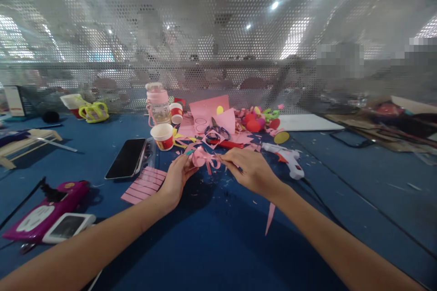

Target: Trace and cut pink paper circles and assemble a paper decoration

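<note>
Between my hands, above the blue table, is a pink paper piece point(199, 157) with a round part and curled strips. My left hand point(178, 175) is closed on its round part from the left. My right hand point(247, 168) pinches at the end of a pink strip point(215, 160) on the right side; the fingertips partly hide it. Just beyond lie scissors point(218, 134) with dark blue handles, a red-handled tool point(230, 144) and pink paper scraps. A white glue gun point(288, 160) rests to the right of my right hand.
A black phone point(126, 158) and lined pink paper point(145, 185) lie left. Paper cups point(162, 137) and a pink-capped bottle point(157, 104) stand behind them. A purple case point(51, 211) sits front left. Red and pink cutouts point(253, 123) pile up before the perforated metal panel point(205, 45).
</note>
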Motion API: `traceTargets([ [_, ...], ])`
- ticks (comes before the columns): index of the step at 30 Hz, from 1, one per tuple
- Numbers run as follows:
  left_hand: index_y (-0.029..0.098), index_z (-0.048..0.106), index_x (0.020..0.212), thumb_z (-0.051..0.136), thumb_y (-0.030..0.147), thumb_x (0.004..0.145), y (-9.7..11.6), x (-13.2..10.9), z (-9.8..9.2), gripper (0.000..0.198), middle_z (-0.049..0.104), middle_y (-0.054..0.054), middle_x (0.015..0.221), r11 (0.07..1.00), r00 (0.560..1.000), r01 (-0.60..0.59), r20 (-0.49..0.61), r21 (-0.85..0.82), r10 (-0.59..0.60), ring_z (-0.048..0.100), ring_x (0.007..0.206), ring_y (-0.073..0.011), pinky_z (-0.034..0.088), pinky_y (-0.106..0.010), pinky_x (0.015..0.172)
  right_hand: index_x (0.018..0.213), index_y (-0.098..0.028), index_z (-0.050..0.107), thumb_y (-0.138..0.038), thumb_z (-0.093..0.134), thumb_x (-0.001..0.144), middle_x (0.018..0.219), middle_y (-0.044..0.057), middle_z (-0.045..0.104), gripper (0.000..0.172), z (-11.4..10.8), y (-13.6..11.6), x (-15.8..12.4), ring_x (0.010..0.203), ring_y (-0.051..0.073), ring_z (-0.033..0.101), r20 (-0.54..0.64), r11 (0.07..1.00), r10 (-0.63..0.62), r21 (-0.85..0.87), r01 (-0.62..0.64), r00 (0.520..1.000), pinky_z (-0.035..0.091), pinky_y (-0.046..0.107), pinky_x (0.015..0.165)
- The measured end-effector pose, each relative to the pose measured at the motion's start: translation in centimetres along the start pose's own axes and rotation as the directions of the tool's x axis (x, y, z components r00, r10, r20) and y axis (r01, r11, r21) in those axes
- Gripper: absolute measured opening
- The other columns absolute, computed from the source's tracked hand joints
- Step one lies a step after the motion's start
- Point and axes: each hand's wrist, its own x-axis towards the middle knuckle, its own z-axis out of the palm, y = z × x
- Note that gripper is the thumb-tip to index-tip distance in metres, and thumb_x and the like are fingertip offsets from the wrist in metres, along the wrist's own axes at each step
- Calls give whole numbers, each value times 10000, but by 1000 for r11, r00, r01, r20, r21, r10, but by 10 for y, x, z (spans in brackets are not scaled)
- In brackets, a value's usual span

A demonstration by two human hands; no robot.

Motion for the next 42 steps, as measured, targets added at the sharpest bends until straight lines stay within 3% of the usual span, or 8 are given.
traceTargets([
  [10,106,635,834,582,270,687,0,-1,0,226,683,-86,833,1000,1000,-1,26,16,1,614,877,-192,416,-349,895,861,-154,597,-206,422,873,764,61,646,183,0,1,-1,679,124,578,-7,1000,7,-9,-7,1000,440,246,626],
  [18,120,596,879,606,140,666,2,-1,2,214,663,-39,761,1000,997,1,-80,-20,-2,625,735,-130,448,-313,839,847,-144,599,-176,446,861,741,48,648,157,-2,1,1,699,126,589,-54,991,-123,-63,120,991,449,244,619],
  [42,109,577,839,570,128,707,0,1,1,134,657,-58,768,1000,994,-1,-109,-9,0,631,740,-138,470,-325,835,882,-131,614,-135,425,861,778,64,656,190,-3,0,-2,751,134,596,-4,976,-169,-138,167,986,458,245,636],
])
